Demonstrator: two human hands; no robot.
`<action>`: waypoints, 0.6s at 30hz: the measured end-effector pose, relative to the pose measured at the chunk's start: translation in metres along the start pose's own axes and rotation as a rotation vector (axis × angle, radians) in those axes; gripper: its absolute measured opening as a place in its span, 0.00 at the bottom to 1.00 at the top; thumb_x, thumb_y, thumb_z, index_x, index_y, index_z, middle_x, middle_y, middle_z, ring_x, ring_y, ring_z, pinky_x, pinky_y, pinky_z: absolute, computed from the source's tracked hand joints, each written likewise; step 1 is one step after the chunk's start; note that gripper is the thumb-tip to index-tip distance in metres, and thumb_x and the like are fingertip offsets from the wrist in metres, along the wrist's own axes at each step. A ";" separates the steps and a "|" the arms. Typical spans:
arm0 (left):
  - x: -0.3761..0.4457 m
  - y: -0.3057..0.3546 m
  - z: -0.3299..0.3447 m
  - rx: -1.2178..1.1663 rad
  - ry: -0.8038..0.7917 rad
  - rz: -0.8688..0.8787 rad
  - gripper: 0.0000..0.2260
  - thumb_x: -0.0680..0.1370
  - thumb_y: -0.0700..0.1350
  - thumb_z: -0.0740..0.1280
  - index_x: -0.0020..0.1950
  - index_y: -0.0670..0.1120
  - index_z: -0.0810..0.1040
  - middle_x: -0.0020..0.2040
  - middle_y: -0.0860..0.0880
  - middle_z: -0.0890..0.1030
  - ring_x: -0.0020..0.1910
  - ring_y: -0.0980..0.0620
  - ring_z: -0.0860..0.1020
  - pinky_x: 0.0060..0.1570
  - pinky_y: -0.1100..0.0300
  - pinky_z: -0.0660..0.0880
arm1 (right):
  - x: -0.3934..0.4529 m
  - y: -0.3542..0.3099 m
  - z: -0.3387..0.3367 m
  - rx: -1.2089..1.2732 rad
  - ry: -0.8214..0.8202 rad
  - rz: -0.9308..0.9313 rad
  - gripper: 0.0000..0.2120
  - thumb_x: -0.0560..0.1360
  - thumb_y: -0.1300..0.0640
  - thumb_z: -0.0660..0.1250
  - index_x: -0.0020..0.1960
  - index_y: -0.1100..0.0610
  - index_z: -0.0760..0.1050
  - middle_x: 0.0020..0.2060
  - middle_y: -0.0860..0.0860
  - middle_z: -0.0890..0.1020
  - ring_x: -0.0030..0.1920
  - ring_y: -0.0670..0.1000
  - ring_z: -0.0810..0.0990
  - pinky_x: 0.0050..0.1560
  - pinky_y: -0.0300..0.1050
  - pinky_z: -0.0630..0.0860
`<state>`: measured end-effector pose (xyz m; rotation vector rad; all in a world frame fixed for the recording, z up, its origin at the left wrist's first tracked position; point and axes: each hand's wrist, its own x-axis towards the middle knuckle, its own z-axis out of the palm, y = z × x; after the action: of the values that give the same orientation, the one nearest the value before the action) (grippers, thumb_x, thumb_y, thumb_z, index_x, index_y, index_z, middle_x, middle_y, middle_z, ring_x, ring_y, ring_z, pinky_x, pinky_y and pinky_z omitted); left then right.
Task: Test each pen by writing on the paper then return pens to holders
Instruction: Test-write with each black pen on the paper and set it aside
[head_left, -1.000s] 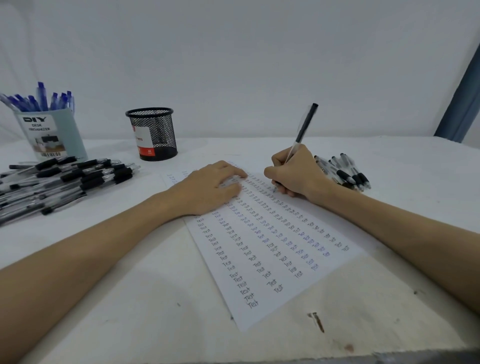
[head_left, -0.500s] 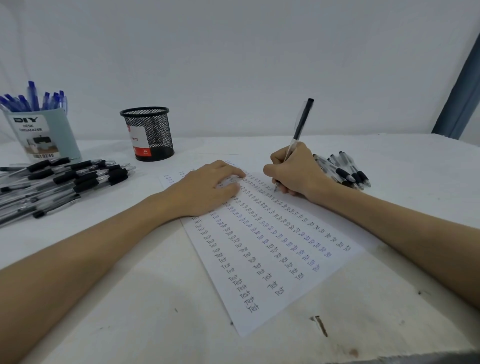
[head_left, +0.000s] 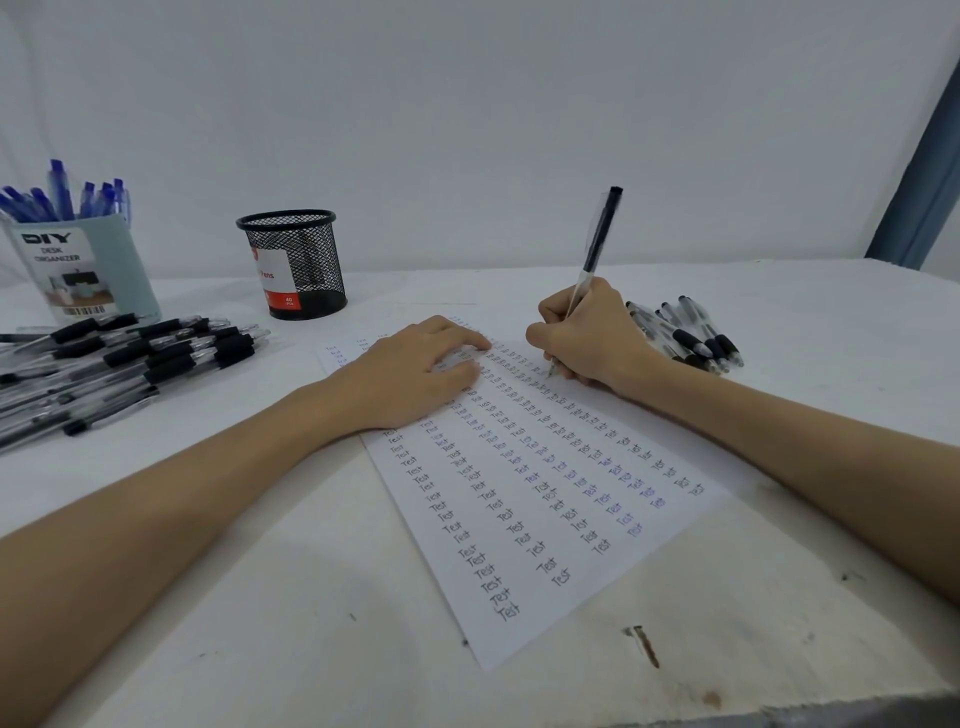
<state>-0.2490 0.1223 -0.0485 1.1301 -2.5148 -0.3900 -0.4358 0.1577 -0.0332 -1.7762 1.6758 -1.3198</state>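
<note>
On the white table, the white sheet of paper carries columns of "Test". The left hand lies flat, fingers spread, pinning it; the right hand has its grip closed on a black-capped clear pen, tip apparently touching the sheet. Writing is the step in hand; next, this pen probably belongs in the empty-looking black mesh cup, beside the pale blue holder of blue pens.

Pen pile blocks left, mesh holder behind, near table bare
</note>
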 end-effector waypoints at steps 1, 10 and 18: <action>0.000 0.000 0.000 0.002 0.000 0.001 0.24 0.72 0.60 0.53 0.66 0.58 0.70 0.60 0.61 0.67 0.60 0.60 0.67 0.66 0.55 0.63 | 0.000 0.001 0.000 0.003 -0.006 0.008 0.19 0.67 0.69 0.62 0.25 0.56 0.57 0.19 0.55 0.66 0.22 0.53 0.69 0.19 0.33 0.59; 0.001 -0.001 0.000 0.004 -0.006 0.000 0.21 0.75 0.60 0.54 0.67 0.58 0.70 0.60 0.61 0.66 0.60 0.60 0.67 0.66 0.56 0.63 | 0.002 0.002 -0.001 0.012 -0.013 0.050 0.20 0.67 0.68 0.63 0.24 0.55 0.57 0.15 0.48 0.66 0.18 0.51 0.67 0.20 0.34 0.59; 0.001 -0.001 0.001 0.001 0.007 0.008 0.24 0.72 0.60 0.53 0.66 0.58 0.71 0.59 0.61 0.67 0.58 0.61 0.67 0.62 0.59 0.63 | 0.000 0.001 0.000 0.005 -0.006 0.042 0.20 0.66 0.69 0.62 0.24 0.55 0.56 0.14 0.47 0.65 0.20 0.52 0.68 0.19 0.32 0.58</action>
<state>-0.2491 0.1211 -0.0494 1.1195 -2.5129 -0.3828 -0.4365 0.1569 -0.0342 -1.7304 1.6956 -1.2980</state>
